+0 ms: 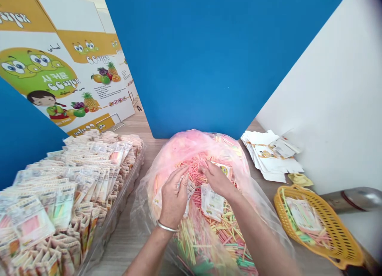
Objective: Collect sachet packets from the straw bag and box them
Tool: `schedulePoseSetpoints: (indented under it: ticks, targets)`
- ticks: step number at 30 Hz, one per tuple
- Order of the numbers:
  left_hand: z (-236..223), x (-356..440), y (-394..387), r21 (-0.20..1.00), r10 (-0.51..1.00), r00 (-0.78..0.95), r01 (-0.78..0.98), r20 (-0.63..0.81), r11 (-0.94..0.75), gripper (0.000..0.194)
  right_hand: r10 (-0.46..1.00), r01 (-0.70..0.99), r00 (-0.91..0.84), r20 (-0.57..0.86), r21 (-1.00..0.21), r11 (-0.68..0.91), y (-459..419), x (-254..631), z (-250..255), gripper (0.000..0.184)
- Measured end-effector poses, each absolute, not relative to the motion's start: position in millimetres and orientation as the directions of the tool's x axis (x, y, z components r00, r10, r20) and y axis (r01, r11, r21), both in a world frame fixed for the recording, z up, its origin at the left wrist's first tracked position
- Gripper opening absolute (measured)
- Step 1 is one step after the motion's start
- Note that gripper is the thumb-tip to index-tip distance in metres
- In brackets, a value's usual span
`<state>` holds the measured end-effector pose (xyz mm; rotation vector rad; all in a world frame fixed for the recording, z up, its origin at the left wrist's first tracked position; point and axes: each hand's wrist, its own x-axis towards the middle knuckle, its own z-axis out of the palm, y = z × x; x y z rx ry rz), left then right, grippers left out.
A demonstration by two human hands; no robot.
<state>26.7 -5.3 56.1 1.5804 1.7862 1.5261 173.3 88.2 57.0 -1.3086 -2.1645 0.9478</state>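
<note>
A big clear plastic bag (167, 156) stands open in front of me, full of thin candy-like sticks (195, 168) in pink, yellow and green. Inside its mouth, my left hand (173, 196) curves over the sticks with its thumb near the fingers. Printed film shows behind that hand; I cannot make out whether it is gripped. Opposite, my right hand (217, 180) reaches in with thumb and fingertips close together at the pink sticks; anything between them is too small to name. Small printed packets (212, 202) lie on the sticks below my right hand.
At left, a clear tray (119, 204) is heaped with filled packets (71, 180). Printed cartons (98, 85) stand behind it. A blue panel (193, 61) rises behind the bag. Flat white boxes (271, 152), a yellow basket (343, 236) and a metal bottle (352, 198) are at right.
</note>
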Motion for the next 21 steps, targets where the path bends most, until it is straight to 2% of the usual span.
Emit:
schedulePoseSetpoints:
  ticks: [1, 3, 6, 9, 11, 13, 16, 18, 21]
  targets:
    - [58.8, 34.9, -3.8, 0.894, 0.885, -0.346, 0.422, 0.310, -0.148, 0.031, 0.864, 0.440, -0.503, 0.008, -0.858, 0.264, 79.3, 182.9, 56.2, 0.025]
    - [61.3, 51.6, 0.1, 0.979, 0.951, -0.282, 0.194, 0.123, -0.069, 0.036, 0.813, 0.154, -0.582, 0.025, -0.978, 0.140, 61.0, 198.2, 49.4, 0.030]
    - [61.0, 74.0, 4.2, 0.998, 0.995, -0.076, -0.036, -0.062, 0.059, 0.044, 0.810, -0.112, -0.585, 0.033, -0.993, -0.041, 38.8, 209.7, 33.9, 0.033]
    - [58.2, 94.3, 2.1, 0.998, 0.998, -0.055, -0.055, -0.033, 0.030, 0.038, 0.905, -0.195, -0.424, -0.024, -0.974, -0.117, 27.9, 211.8, 22.0, 0.039]
    - [54.7, 108.7, -1.8, 0.987, 0.987, -0.158, -0.162, -0.028, 0.003, 0.037, 0.961, -0.199, -0.273, -0.043, -0.975, -0.100, 25.0, 212.0, 18.5, 0.044]
    - [50.6, 123.4, -5.8, 0.918, 0.970, -0.198, -0.392, -0.140, 0.053, 0.042, 0.990, -0.161, -0.142, 0.010, -0.987, -0.013, 23.3, 213.4, 18.0, 0.047]
    - [46.5, 140.7, -8.7, 0.705, 0.954, -0.013, -0.676, -0.299, 0.212, 0.050, 0.979, 0.035, -0.012, 0.202, -0.979, 0.202, 21.1, 218.8, 20.6, 0.039]
    - [46.0, 146.8, -8.4, 0.595, 0.942, 0.091, -0.755, -0.324, 0.278, 0.050, 0.943, 0.180, 0.017, 0.333, -0.929, 0.325, 19.9, 223.7, 22.6, 0.030]
    - [45.2, 149.3, -6.9, 0.504, 0.926, 0.094, -0.816, -0.366, 0.282, 0.041, 0.900, 0.303, -0.004, 0.436, -0.857, 0.417, 18.1, 230.9, 23.4, 0.028]
